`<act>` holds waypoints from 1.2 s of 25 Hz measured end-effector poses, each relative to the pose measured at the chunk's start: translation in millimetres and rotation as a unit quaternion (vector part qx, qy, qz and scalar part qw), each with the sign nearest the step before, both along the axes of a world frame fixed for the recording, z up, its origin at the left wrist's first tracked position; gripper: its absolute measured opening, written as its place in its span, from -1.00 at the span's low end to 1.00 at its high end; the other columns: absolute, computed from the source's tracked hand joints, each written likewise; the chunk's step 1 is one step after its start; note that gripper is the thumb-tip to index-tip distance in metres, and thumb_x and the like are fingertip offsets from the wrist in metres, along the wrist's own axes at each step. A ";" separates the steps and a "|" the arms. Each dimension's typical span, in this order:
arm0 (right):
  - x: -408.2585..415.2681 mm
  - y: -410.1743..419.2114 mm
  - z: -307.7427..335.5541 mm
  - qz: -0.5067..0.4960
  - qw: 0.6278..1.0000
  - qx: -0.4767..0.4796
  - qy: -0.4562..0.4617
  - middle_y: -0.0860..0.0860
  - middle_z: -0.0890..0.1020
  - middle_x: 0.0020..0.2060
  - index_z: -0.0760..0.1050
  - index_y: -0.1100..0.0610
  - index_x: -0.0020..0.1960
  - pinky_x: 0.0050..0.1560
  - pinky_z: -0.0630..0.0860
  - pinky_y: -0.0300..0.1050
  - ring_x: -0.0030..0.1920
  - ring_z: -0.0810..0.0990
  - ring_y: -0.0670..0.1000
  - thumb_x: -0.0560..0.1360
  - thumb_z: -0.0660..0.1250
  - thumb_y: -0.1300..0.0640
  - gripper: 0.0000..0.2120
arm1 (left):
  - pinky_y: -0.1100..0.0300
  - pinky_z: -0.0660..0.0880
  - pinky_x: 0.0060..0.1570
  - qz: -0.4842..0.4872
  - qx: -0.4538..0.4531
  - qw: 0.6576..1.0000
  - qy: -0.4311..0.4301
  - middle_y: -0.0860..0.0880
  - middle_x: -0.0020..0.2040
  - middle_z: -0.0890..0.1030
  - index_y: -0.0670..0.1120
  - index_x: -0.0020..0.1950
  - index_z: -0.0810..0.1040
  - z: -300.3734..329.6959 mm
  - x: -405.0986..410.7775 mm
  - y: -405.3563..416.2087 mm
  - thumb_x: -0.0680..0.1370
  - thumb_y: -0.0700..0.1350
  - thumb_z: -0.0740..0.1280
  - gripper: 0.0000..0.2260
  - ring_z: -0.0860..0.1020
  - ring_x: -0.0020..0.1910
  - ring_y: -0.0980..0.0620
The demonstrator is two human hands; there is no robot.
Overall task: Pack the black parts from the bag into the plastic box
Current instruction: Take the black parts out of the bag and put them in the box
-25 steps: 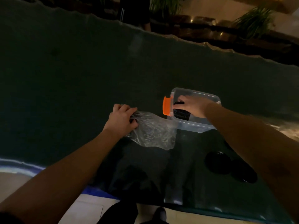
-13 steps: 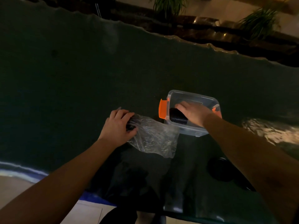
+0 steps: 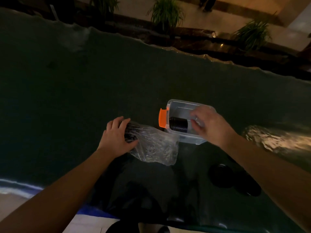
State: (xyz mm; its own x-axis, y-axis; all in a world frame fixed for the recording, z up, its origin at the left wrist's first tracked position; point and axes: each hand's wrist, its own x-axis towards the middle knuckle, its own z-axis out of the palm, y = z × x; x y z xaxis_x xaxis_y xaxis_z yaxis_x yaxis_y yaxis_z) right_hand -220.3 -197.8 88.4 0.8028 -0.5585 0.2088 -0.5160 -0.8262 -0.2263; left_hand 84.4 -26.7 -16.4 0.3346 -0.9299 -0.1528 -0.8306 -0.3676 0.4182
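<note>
A dark green bench (image 3: 84, 78) fills most of the view, and the light is dim. A clear plastic box (image 3: 183, 106) sits on it with no lid on, and an orange clip (image 3: 162, 118) sticks out from its left end. Inside the box, at the left end near the clip, lies a black part (image 3: 178, 126) with ridges all round it, resting on its side. The right hand (image 3: 209, 125) is over the right half of the box, palm down. Its fingers (image 3: 196, 115) are bent a little and spread loosely, and they hold nothing; they are just beside the black part but not touching it. To the left of the box lies a crinkly clear bag (image 3: 154, 145), flat on the bench, with one corner reaching close to the box. The left hand (image 3: 117, 135) rests on the left end of the bag, fingers curled down over it, pressing on more black parts (image 3: 130, 132) that show dark through the plastic there. Near the right arm, closer to the person, two dark round things (image 3: 234, 180) lie on the bench, but it is too dark to tell what they are. Leafy plants (image 3: 165, 12) stand past the far edge of the bench.
</note>
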 end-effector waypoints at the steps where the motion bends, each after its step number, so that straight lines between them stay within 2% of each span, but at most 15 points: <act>1: -4.4 19.0 0.4 0.027 0.999 0.021 -0.019 -0.03 0.62 0.02 0.57 0.08 0.13 0.07 0.49 -0.28 0.00 0.57 -0.11 0.54 0.39 0.17 -0.83 | -0.24 0.37 0.40 0.004 0.009 1.000 0.013 -0.10 0.57 0.19 0.04 0.60 0.13 -0.3 1.4 0.4 0.38 0.34 0.46 -0.07 0.24 0.50 -0.22; 3: -10.7 53.1 -11.6 0.061 0.994 0.088 0.000 -0.07 0.65 -0.06 0.62 0.08 0.08 0.00 0.53 -0.31 -0.09 0.58 -0.19 0.54 0.38 0.18 -0.86 | -0.23 0.37 0.42 0.024 0.026 0.998 0.054 -0.11 0.57 0.15 0.06 0.62 0.05 -1.8 2.7 0.5 0.36 0.28 0.52 -0.01 0.28 0.49 -0.23; 6: -5.2 76.2 -46.3 0.026 0.977 0.181 0.107 -0.06 0.67 0.00 0.62 0.04 0.21 0.03 0.60 -0.15 -0.09 0.60 -0.19 0.60 0.33 0.17 -0.79 | -0.22 0.37 0.42 0.062 0.033 0.992 0.103 -0.16 0.56 0.19 0.08 0.62 -0.05 -2.8 3.3 0.4 0.34 0.13 0.59 0.06 0.33 0.48 -0.22; 10: 23.6 81.3 -88.0 0.016 0.954 0.213 0.212 0.04 0.58 0.27 0.26 -0.04 0.58 0.14 0.43 -0.23 -0.07 0.47 -0.25 0.67 0.22 0.19 -0.50 | -0.18 0.38 0.43 0.047 0.026 0.991 0.121 -0.17 0.52 0.32 0.08 0.62 -0.03 -1.9 5.8 5.7 0.30 0.03 0.63 0.09 0.37 0.46 -0.16; 11: 34.3 84.2 -93.7 0.025 0.952 0.233 0.198 0.06 0.52 0.39 0.20 -0.01 0.61 0.23 0.35 -0.26 0.04 0.47 -0.28 0.67 0.22 0.21 -0.46 | -0.17 0.37 0.43 0.033 0.027 0.992 0.122 -0.16 0.51 0.34 0.08 0.62 -0.02 -2.0 6.1 9.4 0.30 0.04 0.63 0.09 0.38 0.45 -0.15; 12: 45.1 87.3 -98.6 0.040 0.952 0.245 0.178 0.08 0.41 0.50 0.17 0.05 0.62 0.37 0.25 -0.26 0.25 0.45 -0.23 0.68 0.22 0.22 -0.45 | -0.15 0.38 0.43 0.017 0.025 0.992 0.124 -0.15 0.50 0.36 0.07 0.62 0.01 -2.0 6.6 13.9 0.29 0.05 0.63 0.07 0.39 0.44 -0.14; 13: 55.3 90.7 -101.8 0.056 0.955 0.239 0.168 0.08 0.27 0.59 0.13 0.10 0.63 0.51 0.10 -0.21 0.47 0.32 -0.13 0.68 0.22 0.19 -0.45 | -0.14 0.39 0.43 -0.002 0.020 0.992 0.128 -0.15 0.48 0.38 0.06 0.61 0.05 -2.1 6.8 18.3 0.29 0.07 0.62 0.05 0.41 0.42 -0.13; 15: 70.9 96.6 -107.9 0.078 0.964 0.164 0.195 0.06 0.03 0.65 0.01 0.14 0.65 0.57 -0.14 -0.13 0.63 0.01 -0.03 0.70 0.18 0.05 -0.39 | -0.12 0.40 0.42 -0.036 0.005 0.989 0.142 -0.14 0.43 0.43 0.05 0.59 0.14 -3.7 8.3 27.1 0.29 0.08 0.62 -0.01 0.44 0.39 -0.12; 17: 82.2 101.2 -110.1 0.081 0.968 0.112 0.210 0.06 -0.06 0.66 -0.09 0.13 0.66 0.60 0.00 0.01 0.63 -0.02 0.01 0.68 0.18 -0.10 -0.28 | -0.08 0.39 0.42 -0.056 0.000 0.987 0.151 -0.12 0.40 0.44 0.02 0.57 0.21 -5.1 9.8 34.6 0.29 0.05 0.62 -0.05 0.45 0.37 -0.11; 18: 87.5 103.5 -109.0 0.076 0.971 0.110 0.199 0.05 -0.04 0.66 -0.11 0.12 0.66 0.58 0.10 0.04 0.62 0.05 0.03 0.65 0.22 -0.16 -0.22 | -0.05 0.38 0.43 -0.062 0.003 0.986 0.154 -0.10 0.40 0.44 0.02 0.57 0.22 -5.4 9.8 37.1 0.29 0.04 0.62 -0.07 0.45 0.37 -0.09; 20: 97.2 107.4 -109.8 0.077 0.976 0.129 0.155 0.06 0.08 0.65 -0.05 0.11 0.66 0.53 0.13 -0.03 0.60 0.15 0.04 0.58 0.33 -0.19 -0.13 | 0.00 0.37 0.44 -0.076 0.004 0.984 0.159 -0.06 0.39 0.43 0.02 0.55 0.25 -6.7 9.6 41.9 0.30 0.04 0.61 -0.10 0.44 0.35 -0.04; 22: 109.1 108.3 -113.0 0.076 0.978 0.142 0.136 0.06 0.11 0.64 -0.01 0.12 0.66 0.56 0.12 -0.04 0.61 0.12 0.04 0.53 0.43 -0.13 -0.08 | 0.07 0.36 0.43 -0.090 -0.003 0.982 0.169 -0.04 0.36 0.43 0.01 0.53 0.28 -7.5 8.9 45.5 0.29 0.07 0.59 -0.12 0.45 0.33 -0.02; 25: 125.5 105.2 -114.6 0.062 0.970 0.215 0.094 0.10 0.13 0.63 0.04 0.14 0.65 0.58 0.10 -0.03 0.61 0.09 0.08 0.48 0.51 0.07 -0.08 | 0.07 0.39 0.40 -0.095 -0.008 0.979 0.180 0.04 0.32 0.42 0.02 0.50 0.32 -5.6 7.1 47.7 0.24 0.19 0.51 -0.13 0.45 0.28 0.06; 28: 137.5 99.3 -118.3 0.060 0.966 0.242 0.074 0.11 0.26 0.56 0.14 0.10 0.62 0.47 0.22 -0.16 0.53 0.25 0.12 0.45 0.52 0.17 -0.14 | 0.15 0.34 0.41 -0.111 -0.012 0.981 0.160 -0.06 0.37 0.43 -0.06 0.51 0.33 -7.3 6.6 45.8 0.26 0.07 0.62 -0.11 0.45 0.33 -0.01; 30: 143.3 98.3 -120.9 0.050 0.959 0.267 0.075 0.06 0.30 0.51 0.15 0.01 0.59 0.42 0.26 -0.26 0.46 0.35 0.07 0.45 0.51 0.12 -0.17 | 0.11 0.30 0.46 -0.119 0.005 0.985 0.128 -0.10 0.44 0.37 -0.11 0.55 0.28 -5.9 9.3 43.4 0.25 0.08 0.66 -0.02 0.40 0.40 -0.06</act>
